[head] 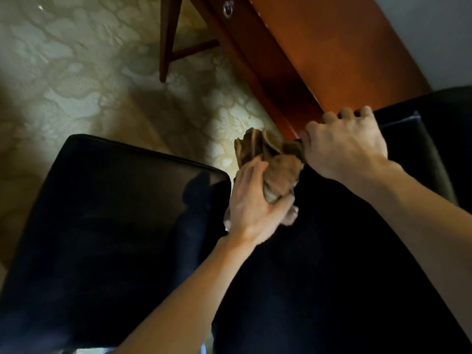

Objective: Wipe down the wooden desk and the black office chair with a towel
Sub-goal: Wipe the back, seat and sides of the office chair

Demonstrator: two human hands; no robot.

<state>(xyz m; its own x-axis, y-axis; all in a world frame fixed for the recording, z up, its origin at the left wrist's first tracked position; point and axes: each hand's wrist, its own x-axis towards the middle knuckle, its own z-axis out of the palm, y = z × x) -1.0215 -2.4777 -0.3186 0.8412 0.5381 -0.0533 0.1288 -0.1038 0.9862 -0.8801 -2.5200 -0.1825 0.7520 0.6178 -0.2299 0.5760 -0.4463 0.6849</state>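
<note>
1. Black office chair (115,213): padded seat, lower left, standing on patterned carpet (76,72). Risk: in this dim light, dust and streaks on black are hard to see, so patches may be missed
2. Desk leg (168,34): slanted, with a crossbar, upper centre, well apart from the seat. Risk: a chair shoved forward during wiping could knock it
3. Left hand (252,210): clenched round the bunched towel at the seat's right edge. Risk: a tight wad offers only a small wiping face, so coverage is likely to be uneven unless it is opened out
4. Towel (273,164): brown, crumpled, held over dark chair surface; 1 end runs up to the right hand and a loose corner hangs below the left. Risk: the loose corner may drag or snag
5. Tabletop (344,47): reddish wood, upper right, not touched by the towel; a drawer pull (228,8) sits below its edge. Risk: grime lifted from the chair could transfer to the wood if the same face is reused
6. Right hand (344,146): fingers curled over a black edge just beside the tabletop's corner; cannot tell whether it grips the chair or the towel's end. Risk: the knuckles sit near the wooden edge and could be pinched if the chair shifts
</note>
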